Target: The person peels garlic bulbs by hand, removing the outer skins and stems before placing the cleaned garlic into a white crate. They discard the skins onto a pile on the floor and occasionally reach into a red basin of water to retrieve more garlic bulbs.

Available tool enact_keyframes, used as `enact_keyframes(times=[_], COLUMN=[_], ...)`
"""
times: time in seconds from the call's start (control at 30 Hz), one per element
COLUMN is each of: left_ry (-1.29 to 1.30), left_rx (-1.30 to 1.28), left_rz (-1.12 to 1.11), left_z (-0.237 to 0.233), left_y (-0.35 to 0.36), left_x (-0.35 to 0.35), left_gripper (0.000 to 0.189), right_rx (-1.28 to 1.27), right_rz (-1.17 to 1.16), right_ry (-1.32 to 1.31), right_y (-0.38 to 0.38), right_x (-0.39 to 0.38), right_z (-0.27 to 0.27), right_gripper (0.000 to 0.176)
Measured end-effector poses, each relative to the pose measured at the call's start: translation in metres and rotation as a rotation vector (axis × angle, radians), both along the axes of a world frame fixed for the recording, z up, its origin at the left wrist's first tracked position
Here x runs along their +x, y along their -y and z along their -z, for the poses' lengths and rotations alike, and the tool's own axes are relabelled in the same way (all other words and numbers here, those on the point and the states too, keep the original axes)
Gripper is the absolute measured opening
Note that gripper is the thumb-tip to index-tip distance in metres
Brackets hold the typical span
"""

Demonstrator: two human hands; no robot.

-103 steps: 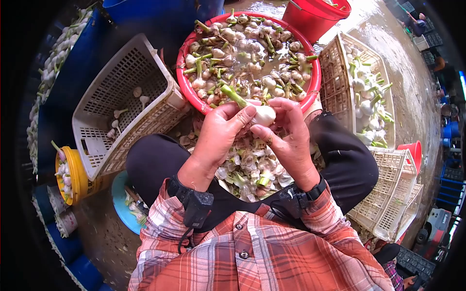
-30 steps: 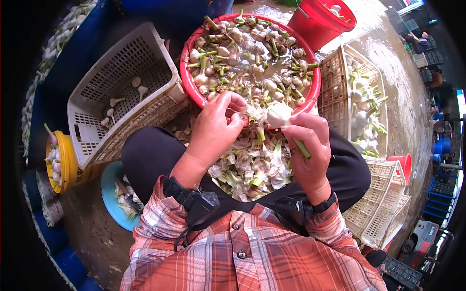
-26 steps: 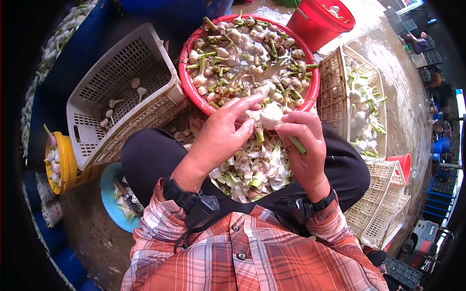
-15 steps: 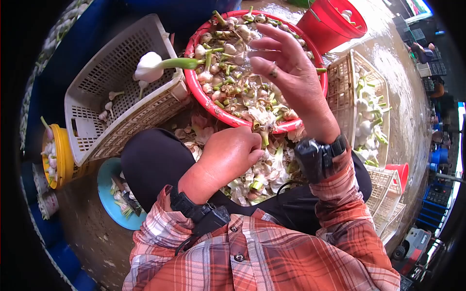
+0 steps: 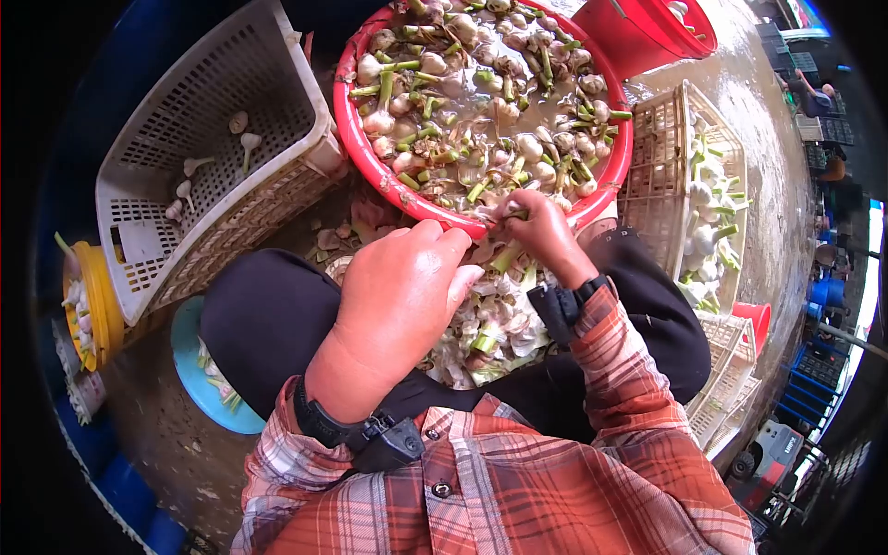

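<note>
Over the near rim of a red basin (image 5: 393, 188) full of garlic bulbs (image 5: 530, 146) in murky water, my right hand (image 5: 548, 236) is closed on a garlic bulb (image 5: 499, 218) with a short green stem. To its left, my left hand (image 5: 398, 291) has its back toward me and its fingers curled. Whatever those fingers hold, if anything, is hidden. Below both hands lies a heap of garlic peels and cut stems (image 5: 499, 328) between my knees.
A pale plastic crate (image 5: 153, 199) holding several bulbs stands at left. A yellow bucket (image 5: 109, 301) and a blue bowl (image 5: 199, 370) sit below it. To the right stand a crate of cleaned garlic (image 5: 652, 157) and a red bucket (image 5: 638, 37).
The garlic in mid-air by the left crate is gone from there; another bulb lies inside the crate. My right hand came down from above the basin and closed on a bulb. My left hand lifted slightly.
</note>
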State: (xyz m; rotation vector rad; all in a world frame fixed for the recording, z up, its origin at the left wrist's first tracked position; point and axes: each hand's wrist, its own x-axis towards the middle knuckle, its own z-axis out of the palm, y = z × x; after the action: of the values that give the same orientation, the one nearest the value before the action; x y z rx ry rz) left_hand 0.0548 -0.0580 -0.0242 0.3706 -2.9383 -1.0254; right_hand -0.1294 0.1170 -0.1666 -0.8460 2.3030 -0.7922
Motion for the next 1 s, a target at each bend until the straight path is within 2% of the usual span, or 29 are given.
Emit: enact_keyframes(times=[0.03,0.07,0.13,0.17,0.2,0.27,0.3,0.37,0.4,0.43,0.47,0.53,0.6,0.67,0.7,0.73,0.8,0.87,0.93,1.0], left_ry=[-0.003,-0.007,0.008,-0.017,-0.020,-0.038,-0.009,-0.028,-0.033,-0.035,-0.043,0.073,0.078,0.041,0.049,0.052,-0.107,-0.146,-0.303,-0.339], left_rx=[-0.012,-0.012,0.013,0.015,0.015,0.008,-0.006,0.011,0.029,0.023,0.008,-0.054,-0.060,-0.017,0.004,0.002,0.068,0.136,0.227,0.253], left_rz=[0.012,0.020,0.017,0.015,0.020,0.017,0.028,0.042,0.052,0.067,0.061,0.061,0.054,0.028,0.013,0.009,-0.040,-0.086,-0.167,-0.172], left_z=[0.001,0.001,0.002,0.003,0.003,0.003,0.003,0.004,0.005,0.008,0.008,0.008,0.012,0.013,0.008,0.009,0.010,0.002,0.003,0.002], left_y=[0.000,0.000,-0.001,-0.001,-0.002,-0.005,-0.007,-0.011,-0.012,-0.012,-0.011,-0.012,-0.009,-0.007,-0.007,-0.008,-0.011,-0.014,-0.017,-0.019], left_x=[0.000,-0.001,-0.002,-0.001,-0.001,-0.004,-0.005,-0.007,-0.007,-0.007,-0.008,-0.007,-0.007,-0.005,-0.006,-0.009,-0.015,-0.023,-0.028,-0.028], left_gripper=[0.024,0.024,0.024,0.023,0.023,0.023,0.023,0.023,0.022,0.022,0.022,0.022,0.022,0.022,0.023,0.023,0.026,0.029,0.030,0.026], right_rx=[-0.016,-0.149,-0.171,-0.132,-0.032,0.277,0.114,0.224,0.264,0.398,0.459,0.545,0.574,0.384,0.079,-0.083,-0.238,-0.406,-0.446,-0.528], right_rz=[0.104,0.098,0.313,0.167,-0.091,-0.253,-0.247,0.007,0.030,0.058,-0.050,-0.043,-0.071,-0.207,-0.053,0.081,0.275,0.371,0.383,0.306], right_ry=[0.281,0.349,0.718,0.742,0.732,0.762,0.684,0.221,-0.324,-0.431,-0.453,-0.348,-0.373,0.080,0.629,0.787,0.992,1.105,1.178,1.072], right_y=[-0.005,-0.023,-0.036,-0.043,-0.047,-0.037,-0.048,-0.054,-0.062,-0.053,-0.052,-0.044,-0.039,-0.036,-0.040,-0.032,-0.017,-0.017,-0.022,-0.029], right_x=[-0.006,-0.018,-0.013,-0.010,-0.001,0.011,-0.003,-0.040,-0.048,-0.049,-0.058,-0.067,-0.083,-0.100,-0.107,-0.091,-0.049,-0.008,0.018,0.043], right_z=[-0.022,-0.015,-0.057,-0.069,-0.076,-0.120,-0.088,-0.042,-0.017,-0.012,0.010,0.047,0.055,0.053,0.071,0.034,-0.057,-0.110,-0.129,-0.131], right_gripper=[0.011,0.008,0.009,0.011,0.024,0.038,0.049,0.042,0.037,0.035,0.039,0.040,0.042,0.039,0.036,0.032,0.032,0.041,0.042,0.044])
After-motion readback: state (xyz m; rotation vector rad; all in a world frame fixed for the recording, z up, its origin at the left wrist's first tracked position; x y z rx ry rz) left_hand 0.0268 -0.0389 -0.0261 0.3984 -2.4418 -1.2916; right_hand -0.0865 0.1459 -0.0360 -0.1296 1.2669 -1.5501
